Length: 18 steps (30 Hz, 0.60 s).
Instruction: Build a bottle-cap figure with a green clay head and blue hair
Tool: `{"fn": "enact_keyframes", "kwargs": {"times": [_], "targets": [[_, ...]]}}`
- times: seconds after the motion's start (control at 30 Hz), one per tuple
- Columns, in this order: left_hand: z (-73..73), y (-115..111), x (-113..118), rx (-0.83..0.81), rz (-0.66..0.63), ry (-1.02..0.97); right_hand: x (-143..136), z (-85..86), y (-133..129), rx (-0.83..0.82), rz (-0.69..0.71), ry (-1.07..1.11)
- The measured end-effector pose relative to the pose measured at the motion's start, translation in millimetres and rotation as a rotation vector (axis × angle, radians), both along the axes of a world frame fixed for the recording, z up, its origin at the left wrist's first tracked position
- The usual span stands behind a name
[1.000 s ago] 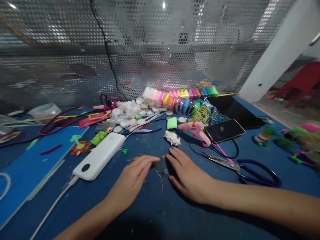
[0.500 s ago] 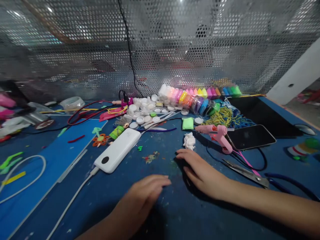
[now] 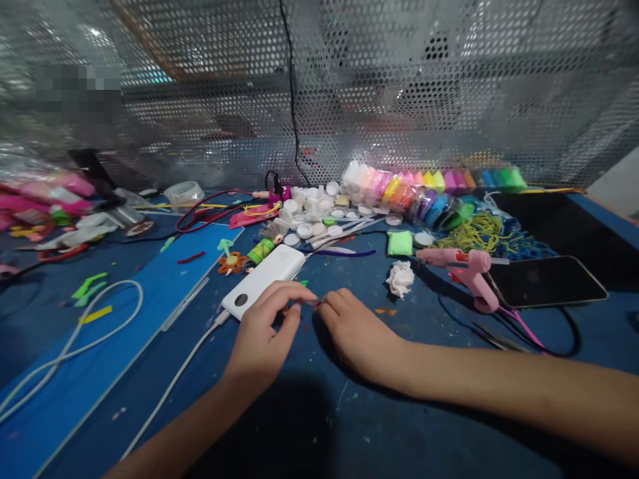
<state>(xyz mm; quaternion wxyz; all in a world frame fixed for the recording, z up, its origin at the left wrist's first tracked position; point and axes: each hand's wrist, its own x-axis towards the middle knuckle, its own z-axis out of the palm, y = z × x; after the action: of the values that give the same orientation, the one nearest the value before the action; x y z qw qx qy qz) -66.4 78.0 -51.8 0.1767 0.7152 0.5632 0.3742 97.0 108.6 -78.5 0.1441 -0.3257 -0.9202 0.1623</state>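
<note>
My left hand point(image 3: 267, 326) lies beside the near right end of a white power bank point(image 3: 264, 279). Its index finger is bent forward with the thumb apart below it, and no object shows between them. My right hand point(image 3: 357, 332) rests on the blue table with its fingers curled down, fingertips close to the left index fingertip. What lies under those right fingers is hidden. Tiny red specks point(image 3: 306, 328) are on the table between the hands. A green scrap point(image 3: 303, 283) sits just past the left fingers, and orange scraps point(image 3: 386, 311) lie right of my right hand.
Crumpled white tissue point(image 3: 400, 278), a green clay packet point(image 3: 400, 243), a pink glue gun point(image 3: 466, 269) and a phone point(image 3: 549, 283) are on the right. Scissors point(image 3: 499, 338) lie behind my right forearm. White lids point(image 3: 309, 209) and colored clay packs point(image 3: 399, 189) line the back. A white cable point(image 3: 170, 386) runs left.
Both hands have come together: the right moved left onto the spot with colored scraps, its fingers curling, and the left moved forward beside the power bank. The view has turned left.
</note>
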Motion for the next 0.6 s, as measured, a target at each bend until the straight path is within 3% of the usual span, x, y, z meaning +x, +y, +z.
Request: {"fn": "enact_keyframes", "kwargs": {"times": [0.23,0.37,0.6], "targets": [[-21.3,10.2,-2.2,-0.156,0.010,-0.244,-1.9,-7.0,19.2,0.055,0.081,-0.042],[-22.1,8.6,0.4,-0.175,0.054,-0.285,-11.0,-14.0,20.5,0.076,0.158,-0.039],[-23.8,6.0,0.5,-0.188,0.102,-0.320,-7.6,-18.0,16.3,0.093,0.133,0.008]]}}
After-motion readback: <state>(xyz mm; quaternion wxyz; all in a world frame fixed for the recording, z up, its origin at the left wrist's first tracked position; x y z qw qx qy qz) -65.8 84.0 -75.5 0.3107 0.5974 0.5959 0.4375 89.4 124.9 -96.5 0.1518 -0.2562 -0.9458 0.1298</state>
